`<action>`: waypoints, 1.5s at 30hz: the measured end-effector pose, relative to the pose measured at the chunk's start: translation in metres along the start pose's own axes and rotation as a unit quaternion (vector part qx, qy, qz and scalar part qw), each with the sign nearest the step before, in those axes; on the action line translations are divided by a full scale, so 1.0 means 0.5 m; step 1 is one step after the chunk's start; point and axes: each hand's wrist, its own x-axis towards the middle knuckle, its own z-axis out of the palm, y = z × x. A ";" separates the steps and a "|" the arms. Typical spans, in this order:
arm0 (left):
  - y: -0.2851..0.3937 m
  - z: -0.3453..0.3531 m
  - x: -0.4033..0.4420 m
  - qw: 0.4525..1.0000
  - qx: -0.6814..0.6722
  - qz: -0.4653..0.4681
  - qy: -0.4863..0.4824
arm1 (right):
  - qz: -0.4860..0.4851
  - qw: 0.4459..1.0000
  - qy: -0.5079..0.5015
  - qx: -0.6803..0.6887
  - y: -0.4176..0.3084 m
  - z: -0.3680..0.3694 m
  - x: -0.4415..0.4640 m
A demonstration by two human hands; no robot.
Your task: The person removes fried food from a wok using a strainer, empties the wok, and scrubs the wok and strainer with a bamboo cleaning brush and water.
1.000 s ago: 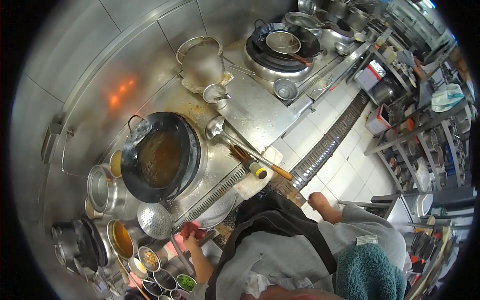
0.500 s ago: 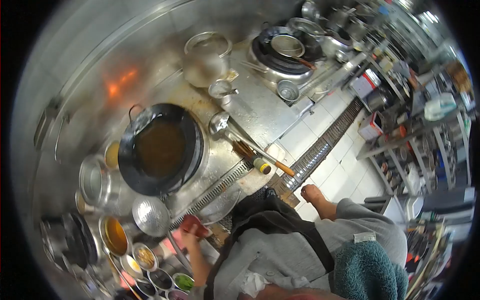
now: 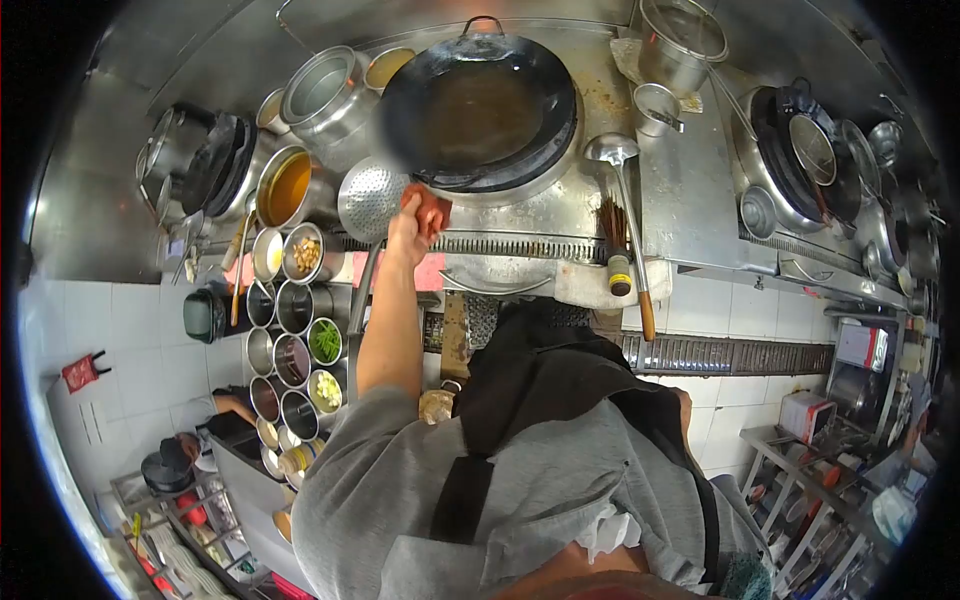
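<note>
My left hand (image 3: 405,235) is closed around a folded red cloth (image 3: 432,212), just below the near left rim of a black wok (image 3: 556,150). I cannot tell whether the cloth touches the rim. Brown liquid (image 3: 480,112) lies in the bottom of the wok. Right beside the cloth is a round perforated skimmer (image 3: 370,200), its handle running down past my wrist. My right hand is out of sight; only a sliver of that arm shows beside the apron.
A ladle (image 3: 612,150) and a bamboo brush (image 3: 612,225) lie at the stove's front edge. Ingredient bowls, including cut greens (image 3: 325,341), line the left. A pot of orange liquid (image 3: 288,190) stands behind them. Another wok station (image 3: 790,150) is to the right. A person (image 3: 205,445) is at far left.
The view has turned, bringing the wok to the top middle. My left hand has moved up with the red cloth to the wok's near side. My right hand has gone out of sight.
</note>
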 end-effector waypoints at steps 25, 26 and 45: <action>0.004 0.106 0.113 0.996 -0.088 -0.001 -0.026 | -0.167 0.983 0.055 -0.045 -0.332 0.004 0.203; -0.009 0.099 0.114 0.995 -0.094 -0.002 -0.018 | -0.155 0.984 0.062 -0.057 -0.338 -0.010 0.211; 0.026 0.195 -0.013 0.987 -0.087 0.017 -0.133 | -0.228 0.959 0.165 -0.030 -0.350 -0.263 0.000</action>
